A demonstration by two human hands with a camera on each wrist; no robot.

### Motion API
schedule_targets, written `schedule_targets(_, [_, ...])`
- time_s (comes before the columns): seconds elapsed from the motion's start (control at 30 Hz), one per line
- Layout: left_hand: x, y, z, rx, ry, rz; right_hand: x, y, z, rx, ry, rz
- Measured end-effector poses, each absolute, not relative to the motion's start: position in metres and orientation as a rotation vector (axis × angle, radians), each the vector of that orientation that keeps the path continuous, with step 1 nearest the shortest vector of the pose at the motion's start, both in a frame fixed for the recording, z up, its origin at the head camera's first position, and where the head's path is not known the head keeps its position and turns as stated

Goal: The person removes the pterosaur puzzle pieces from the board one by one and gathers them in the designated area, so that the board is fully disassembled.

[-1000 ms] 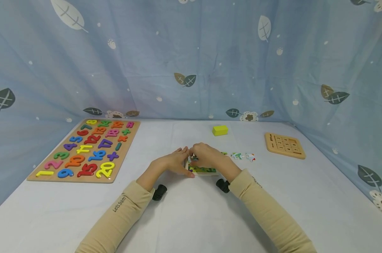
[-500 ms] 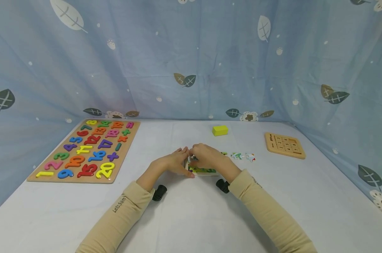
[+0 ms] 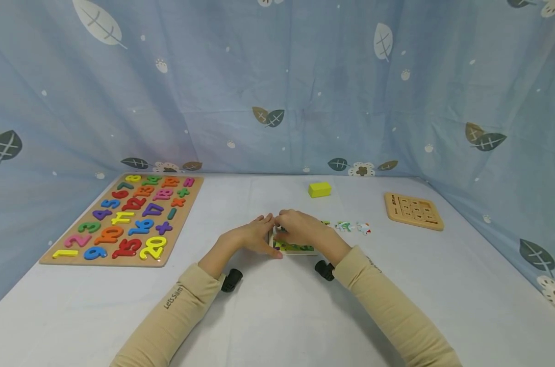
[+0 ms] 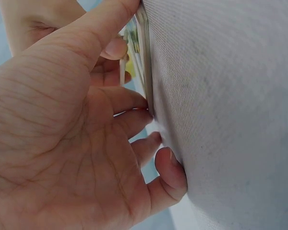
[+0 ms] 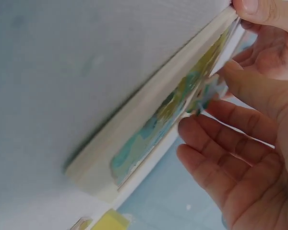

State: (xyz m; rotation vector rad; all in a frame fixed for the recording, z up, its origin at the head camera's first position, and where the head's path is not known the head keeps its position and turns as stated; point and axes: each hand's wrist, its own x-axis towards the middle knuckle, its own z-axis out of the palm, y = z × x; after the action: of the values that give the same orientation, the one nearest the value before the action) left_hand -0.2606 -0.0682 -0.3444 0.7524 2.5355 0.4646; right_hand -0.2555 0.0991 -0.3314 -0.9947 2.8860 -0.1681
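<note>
Between the two hands, head view: puzzle tray (image 3: 301, 253), pale frame around a green printed picture, set on a white-covered worktop (image 3: 268, 326) and partly covered by the right hand (image 3: 300, 227). Left hand (image 3: 254, 236): thumb and fingers spread apart, against the tray's left side. Right hand: bent over the tray, fingertips near the left hand's. Loose puzzle pieces (image 3: 344, 226), lying in a row to the right of the right hand, the nearest partly hidden by it. Yellow block (image 3: 320, 190), beyond the right hand. Number board (image 3: 180, 216), wooden, with coloured numerals and signs, well to the left of the left hand. Small wooden board (image 3: 426, 224) with numbered tiles, well to the right of the right hand. Beige sleeves (image 3: 185, 300), one behind each hand.

Left wrist view: left hand, palm to the camera; thumb and foremost fingertips touching the tray's edge, little finger apart and resting on the worktop. Right hand partly visible behind it.

Right wrist view: right hand, thumb and fingertips clamped on a held puzzle piece (image 5: 210, 94), multicoloured, tilted, over the tray; whether the piece touches the tray cannot be told. Left thumb at the tray's corner, beyond the right hand.
</note>
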Motion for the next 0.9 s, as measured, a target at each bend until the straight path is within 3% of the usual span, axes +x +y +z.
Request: schedule_targets(0.9, [-0.261, -0.064, -0.343, 0.759, 2.582, 0.407, -0.249, 0.144, -0.321, -0.857, 2.927, -0.131])
